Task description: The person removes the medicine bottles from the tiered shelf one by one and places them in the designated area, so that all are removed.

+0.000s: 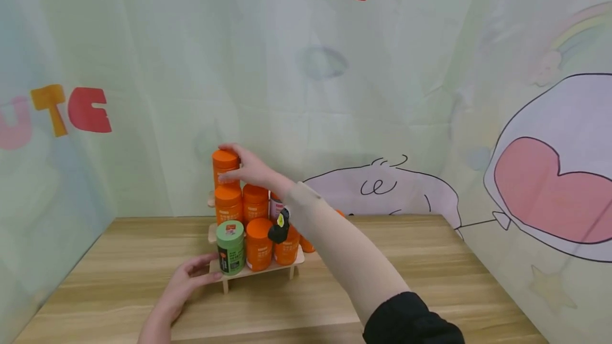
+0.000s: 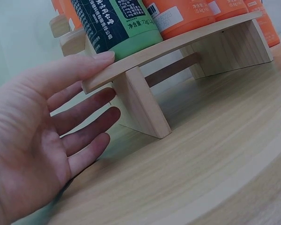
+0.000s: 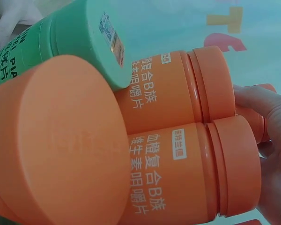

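Note:
A stepped wooden rack [image 1: 226, 285] holds rows of jars. On its top step, my right hand [image 1: 254, 168] grips an orange jar [image 1: 226, 160] from the right, thumb across the front. In the right wrist view that jar [image 3: 269, 87] is mostly hidden behind nearer ones. Low at the left, my left hand [image 1: 185, 279] holds the rack's front corner. The left wrist view has the thumb on the board beside a green jar [image 2: 131, 33], with the fingers below near the rack's leg [image 2: 147, 103]. The green jar [image 1: 231, 248] stands upright on the front step.
Two orange jars, one of them this jar [image 1: 260, 246], stand right of the green one. The middle step bears orange jars [image 1: 228, 205] and a pale-labelled jar [image 1: 276, 207]. Behind my right forearm, another orange jar [image 1: 307, 245] partly shows. A printed curtain [image 1: 191, 94] backs the wooden table [image 1: 119, 264].

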Motion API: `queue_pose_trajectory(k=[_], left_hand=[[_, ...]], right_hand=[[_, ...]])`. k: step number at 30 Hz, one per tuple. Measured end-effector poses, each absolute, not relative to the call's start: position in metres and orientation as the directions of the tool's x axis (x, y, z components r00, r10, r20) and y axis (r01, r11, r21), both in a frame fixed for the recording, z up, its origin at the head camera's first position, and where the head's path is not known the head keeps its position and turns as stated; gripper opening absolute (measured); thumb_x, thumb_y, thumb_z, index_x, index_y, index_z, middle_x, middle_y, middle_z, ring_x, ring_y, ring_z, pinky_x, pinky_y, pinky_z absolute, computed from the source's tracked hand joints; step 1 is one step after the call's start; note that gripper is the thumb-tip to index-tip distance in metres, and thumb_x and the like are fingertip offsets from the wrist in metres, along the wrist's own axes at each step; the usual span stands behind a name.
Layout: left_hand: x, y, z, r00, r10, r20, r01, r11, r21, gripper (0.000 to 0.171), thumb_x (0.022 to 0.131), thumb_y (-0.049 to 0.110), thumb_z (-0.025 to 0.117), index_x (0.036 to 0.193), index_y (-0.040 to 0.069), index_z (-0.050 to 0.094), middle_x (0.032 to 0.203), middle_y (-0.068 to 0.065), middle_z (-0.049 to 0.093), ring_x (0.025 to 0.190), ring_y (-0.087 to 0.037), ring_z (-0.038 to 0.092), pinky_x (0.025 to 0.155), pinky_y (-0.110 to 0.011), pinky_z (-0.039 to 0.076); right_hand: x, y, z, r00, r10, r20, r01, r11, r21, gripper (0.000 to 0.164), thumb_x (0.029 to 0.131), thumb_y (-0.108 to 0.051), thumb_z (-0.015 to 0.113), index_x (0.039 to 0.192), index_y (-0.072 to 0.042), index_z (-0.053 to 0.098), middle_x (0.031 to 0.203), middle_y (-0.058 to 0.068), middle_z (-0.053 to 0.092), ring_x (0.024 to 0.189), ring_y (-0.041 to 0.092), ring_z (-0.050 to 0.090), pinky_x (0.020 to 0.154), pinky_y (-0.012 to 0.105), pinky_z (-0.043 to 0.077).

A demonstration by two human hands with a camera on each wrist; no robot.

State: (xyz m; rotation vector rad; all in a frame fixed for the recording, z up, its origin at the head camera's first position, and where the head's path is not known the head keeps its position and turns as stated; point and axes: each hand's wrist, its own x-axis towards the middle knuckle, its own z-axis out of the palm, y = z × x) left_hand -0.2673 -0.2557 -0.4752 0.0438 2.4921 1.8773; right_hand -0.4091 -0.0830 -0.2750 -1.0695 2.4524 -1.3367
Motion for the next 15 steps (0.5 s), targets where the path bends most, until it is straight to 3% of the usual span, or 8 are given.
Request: queue_pose_trajectory(k=[5, 15], left_hand=[[-0.268, -0.255, -0.475, -0.999, 0.051, 0.008, 0.021, 0.261, 0.965, 0.065, 0.086, 0.014, 0.072, 0.14, -0.009, 0.043, 0.147, -0.03, 0.042, 0.133, -0.046, 0.041, 0.11, -0.06, 0.033], [-0.267, -0.256, -0.475, -0.999, 0.045, -0.008, 0.005, 0.268, 0.963, 0.066, 0.087, 0.016, 0.072, 0.141, -0.008, 0.043, 0.147, -0.029, 0.042, 0.133, -0.044, 0.041, 0.11, -0.058, 0.033]], right_hand=[[-0.41, -0.08, -0.274, -0.747, -0.628, 0.22, -0.514, 0.335, -0.79, 0.071, 0.09, -0.011, 0.07, 0.151, -0.017, 0.033, 0.14, 0.009, 0.052, 0.111, 0.016, 0.054, 0.096, 0.027, 0.046], [-0.412, -0.071, -0.26, -0.745, -0.559, 0.364, -0.56, 0.228, -0.796, 0.07, 0.09, -0.005, 0.068, 0.15, -0.012, 0.034, 0.139, 0.012, 0.051, 0.111, 0.018, 0.052, 0.091, 0.023, 0.046]])
